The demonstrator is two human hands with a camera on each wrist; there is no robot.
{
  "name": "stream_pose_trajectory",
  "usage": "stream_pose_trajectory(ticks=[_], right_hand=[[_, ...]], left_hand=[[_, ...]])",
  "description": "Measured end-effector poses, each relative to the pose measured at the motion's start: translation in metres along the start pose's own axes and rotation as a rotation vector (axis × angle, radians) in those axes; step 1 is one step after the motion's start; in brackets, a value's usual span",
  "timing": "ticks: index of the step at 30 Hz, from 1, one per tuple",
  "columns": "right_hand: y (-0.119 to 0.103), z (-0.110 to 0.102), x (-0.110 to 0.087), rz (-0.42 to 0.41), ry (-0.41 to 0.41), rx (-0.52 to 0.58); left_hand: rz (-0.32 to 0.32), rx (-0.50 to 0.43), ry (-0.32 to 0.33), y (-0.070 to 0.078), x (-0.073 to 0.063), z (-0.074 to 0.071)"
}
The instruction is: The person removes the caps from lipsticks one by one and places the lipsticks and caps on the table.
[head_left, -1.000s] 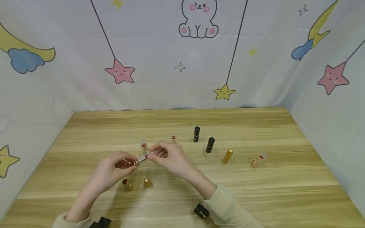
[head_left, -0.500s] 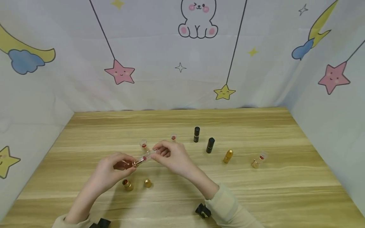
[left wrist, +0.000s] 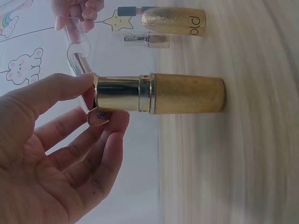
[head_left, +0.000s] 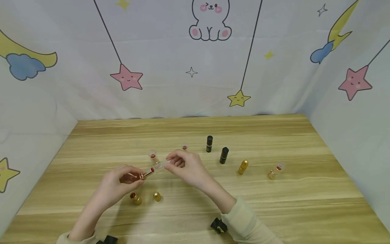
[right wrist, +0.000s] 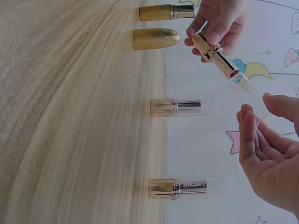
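Note:
Between finger and thumb, my left hand (head_left: 114, 186) holds a shiny gold lipstick (right wrist: 224, 63), tilted above the table, with its red tip showing. My right hand (head_left: 189, 169) pinches the far end of a clear cap (right wrist: 247, 95). The cap's mouth lies in line with the lipstick's red tip; whether they still touch I cannot tell. Below my left hand an uncapped gold lipstick (head_left: 136, 199) stands on the table, and beside it a domed gold cap (head_left: 157, 196). A clear-capped lipstick (head_left: 153, 157) stands just behind the hands.
A second clear-capped lipstick (head_left: 185, 147) stands behind my right hand, partly hidden. Rightward stand two black lipsticks (head_left: 209, 144), a gold bullet-shaped lipstick (head_left: 243, 167) and another clear-capped lipstick (head_left: 276, 171). A printed cloth (head_left: 170, 95) borders the wooden table (head_left: 274, 210) at the back and sides.
The clear cap has slid up and to the right along the lipstick with my right hand, baring the red tip. My left hand has hardly moved.

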State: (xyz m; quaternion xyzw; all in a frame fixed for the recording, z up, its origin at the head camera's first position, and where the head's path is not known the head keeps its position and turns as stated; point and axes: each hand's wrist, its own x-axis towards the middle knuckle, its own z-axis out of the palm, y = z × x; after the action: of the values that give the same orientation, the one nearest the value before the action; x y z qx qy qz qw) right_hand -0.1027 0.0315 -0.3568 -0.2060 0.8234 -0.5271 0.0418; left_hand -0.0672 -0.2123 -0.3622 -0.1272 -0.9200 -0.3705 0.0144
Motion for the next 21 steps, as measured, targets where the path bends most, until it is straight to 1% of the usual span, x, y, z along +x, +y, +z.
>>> stream_pose_trajectory(ticks=[7,12,19,21], right_hand=[[0.0042,0.0003,0.0001,-0.003,-0.004,-0.003],[0.0061,0.0007,0.0006,0.005,0.0,-0.007],[0.006,0.0006,0.0005,0.037,-0.001,-0.009],[0.0065,0.0007,0.0003,0.038,-0.001,-0.016]], left_hand=[[-0.014,-0.007,0.014,-0.0035,0.0003,0.0009],[-0.039,-0.019,0.007,-0.0054,0.0015,0.0006],[-0.061,-0.086,-0.014,-0.0056,0.0028,0.0006],[-0.065,-0.091,-0.018,-0.0058,0.0032,0.0008]])
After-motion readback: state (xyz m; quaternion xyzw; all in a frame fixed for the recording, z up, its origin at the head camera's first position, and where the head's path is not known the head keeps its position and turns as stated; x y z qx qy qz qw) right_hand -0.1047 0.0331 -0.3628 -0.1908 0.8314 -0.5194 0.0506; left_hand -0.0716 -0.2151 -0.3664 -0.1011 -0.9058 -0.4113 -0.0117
